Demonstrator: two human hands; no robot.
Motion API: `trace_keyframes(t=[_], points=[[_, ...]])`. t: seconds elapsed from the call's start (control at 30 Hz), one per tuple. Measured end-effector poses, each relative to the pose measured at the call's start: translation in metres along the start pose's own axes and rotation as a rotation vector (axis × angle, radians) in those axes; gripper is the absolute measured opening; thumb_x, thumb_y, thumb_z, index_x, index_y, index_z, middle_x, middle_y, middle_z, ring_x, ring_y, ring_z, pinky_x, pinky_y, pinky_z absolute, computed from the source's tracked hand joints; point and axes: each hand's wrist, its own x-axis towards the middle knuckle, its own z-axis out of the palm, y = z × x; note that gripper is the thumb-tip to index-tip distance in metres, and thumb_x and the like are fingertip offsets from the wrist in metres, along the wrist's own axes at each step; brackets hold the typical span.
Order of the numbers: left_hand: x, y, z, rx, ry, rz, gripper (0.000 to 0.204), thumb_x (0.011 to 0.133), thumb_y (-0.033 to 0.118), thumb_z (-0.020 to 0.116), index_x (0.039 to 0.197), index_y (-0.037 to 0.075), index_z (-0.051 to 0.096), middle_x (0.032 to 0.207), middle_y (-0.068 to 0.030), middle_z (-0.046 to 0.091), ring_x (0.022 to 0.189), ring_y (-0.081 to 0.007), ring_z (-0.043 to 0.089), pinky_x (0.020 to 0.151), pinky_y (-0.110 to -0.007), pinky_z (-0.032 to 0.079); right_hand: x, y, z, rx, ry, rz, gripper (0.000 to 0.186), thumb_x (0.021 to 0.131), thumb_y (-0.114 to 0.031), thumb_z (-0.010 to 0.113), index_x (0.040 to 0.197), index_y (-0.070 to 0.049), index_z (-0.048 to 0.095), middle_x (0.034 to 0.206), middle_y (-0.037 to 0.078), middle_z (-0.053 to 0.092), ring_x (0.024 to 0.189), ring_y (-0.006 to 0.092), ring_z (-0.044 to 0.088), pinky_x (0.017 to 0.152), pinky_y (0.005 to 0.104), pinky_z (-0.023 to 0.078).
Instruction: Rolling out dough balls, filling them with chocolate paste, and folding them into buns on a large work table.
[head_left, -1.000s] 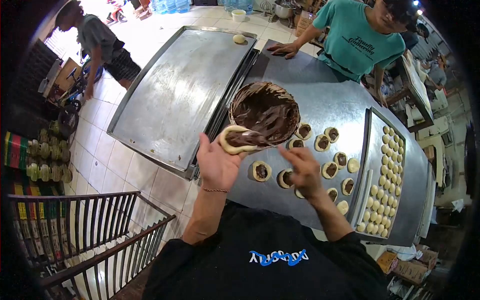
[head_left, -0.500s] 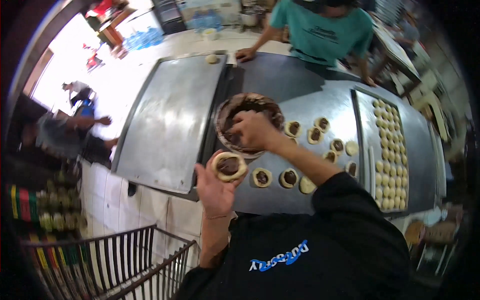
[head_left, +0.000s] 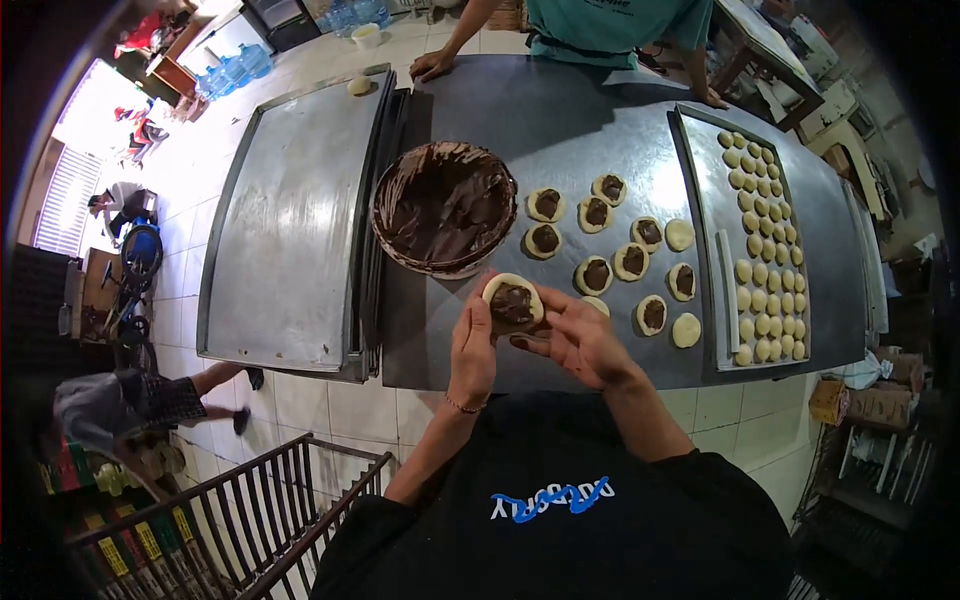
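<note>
Chocolate-filled dough round pinched btwn left hand & right hand, approx ten filled ones done just beyond, tray of plain balls left.

Daylight floods in from ten o'clock, blowing out the floor there; the steel table shows soft glare, and fisheye bending darkens every rim

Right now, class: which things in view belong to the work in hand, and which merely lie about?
In use: left hand, right hand, filled dough round, chocolate bowl, filled rounds, tray of dough balls.
Idle: empty tray, wire rack.
</note>
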Motion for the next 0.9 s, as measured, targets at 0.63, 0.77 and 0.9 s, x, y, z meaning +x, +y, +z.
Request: trace_keyframes(t=[0.63,0.77,0.9], points=[[-0.002,-0.004,0.039,0.925,-0.059,0.195,0.051,0.087,0.015,0.067,0.133,0.002,0.047,0.141,-0.0188,0.040,0.119,-0.0289,0.052,0.087,-0.031,0.050,0.003,-0.012,-0.056,-0.171,0.088,-0.074,0.052,0.084,-0.005,0.070,0.129,0.003,0.046,0.103,0.010,0.062,0.083,0.0156,0.064,0.072,0.0274,0.054],[-0.009,0.009,0.044,0.556,0.063,0.087,0.038,0.089,0.009,0.064,0.126,0.004,0.056,0.124,-0.0111,0.051,0.096,-0.0186,0.060,0.075,-0.025,0.051,-0.004,-0.028,-0.043,-0.230,-0.089,-0.091,0.046,0.085,-0.002,0.067,0.127,0.002,0.051,0.100,0.009,0.062,0.083,0.0153,0.064,0.071,0.0285,0.054],[-0.019,0.025,0.040,0.664,0.176,0.079,0.032,0.089,0.002,0.060,0.121,0.005,0.062,0.103,-0.0074,0.056,0.078,-0.0133,0.058,0.069,-0.022,0.049,-0.006,-0.039,-0.028,-1.116,-0.057,-0.652,0.032,0.082,0.001,0.066,0.113,-0.002,0.063,0.096,0.012,0.062,0.077,0.0225,0.064,0.066,0.0309,0.052]])
